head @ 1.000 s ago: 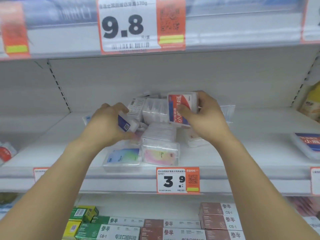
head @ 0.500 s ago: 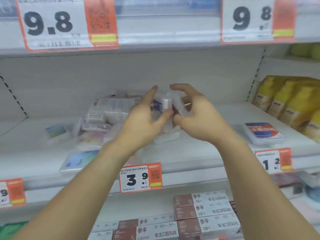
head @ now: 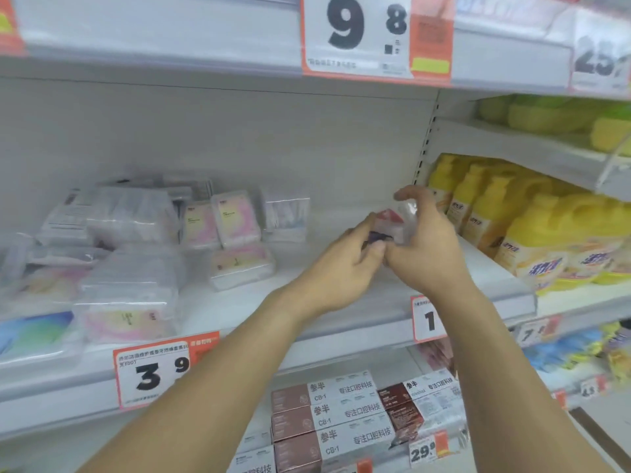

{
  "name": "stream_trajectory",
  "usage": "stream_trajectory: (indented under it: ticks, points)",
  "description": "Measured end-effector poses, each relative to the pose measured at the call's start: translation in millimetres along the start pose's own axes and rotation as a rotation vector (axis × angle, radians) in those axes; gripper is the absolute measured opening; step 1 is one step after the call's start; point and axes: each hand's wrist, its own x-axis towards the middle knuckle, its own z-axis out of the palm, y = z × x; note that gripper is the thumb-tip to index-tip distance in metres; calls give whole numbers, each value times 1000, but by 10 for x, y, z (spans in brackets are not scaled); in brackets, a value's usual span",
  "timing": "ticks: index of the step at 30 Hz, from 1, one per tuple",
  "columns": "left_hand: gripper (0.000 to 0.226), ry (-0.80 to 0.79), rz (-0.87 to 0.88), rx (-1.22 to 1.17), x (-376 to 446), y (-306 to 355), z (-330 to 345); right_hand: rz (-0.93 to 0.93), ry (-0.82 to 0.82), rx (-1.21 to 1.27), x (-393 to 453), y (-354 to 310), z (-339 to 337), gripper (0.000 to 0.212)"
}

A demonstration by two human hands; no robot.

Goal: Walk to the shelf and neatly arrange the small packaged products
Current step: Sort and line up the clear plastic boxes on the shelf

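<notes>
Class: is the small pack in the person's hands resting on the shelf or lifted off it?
Lifted. The pack sits between the left hand and right hand, above the shelf.

Both forearms bare to the frame edge; no sleeves, cuffs or gloves visible. Left hand [head: 345,264] and right hand [head: 426,247] bare: no rings, watch or wristbands. Fingernails short, unpainted where discernible.

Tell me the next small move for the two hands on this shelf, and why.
Probably lower the small clear pack, held between left hand and right hand, onto the bare shelf below: the spot looks free, right of the piled packs.
</notes>
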Motion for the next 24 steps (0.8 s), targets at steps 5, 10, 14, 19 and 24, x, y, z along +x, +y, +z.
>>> stream_trajectory:
  ticks: [5, 10, 14, 19, 24]
  points:
    - [44, 31, 30, 729, -71, -98, -219, 266, -25, -269, 167, 176, -52, 53]
    - [46, 72, -102, 901, -325, -108, -678, 200, 229, -138, 120, -235, 169, 39]
    - [53, 121, -198, 1027, -653, -214, -1074, 33, 30, -9, 44, -735, 397, 18]
    - [73, 81, -353, 1063, -1143, -396, -1531, -65, -481, -90, -188, -1122, 828, 41]
    - [75, 26, -277, 854, -1433, -500, -1730, -142, -449, 24, -284, -1407, 1129, 34]
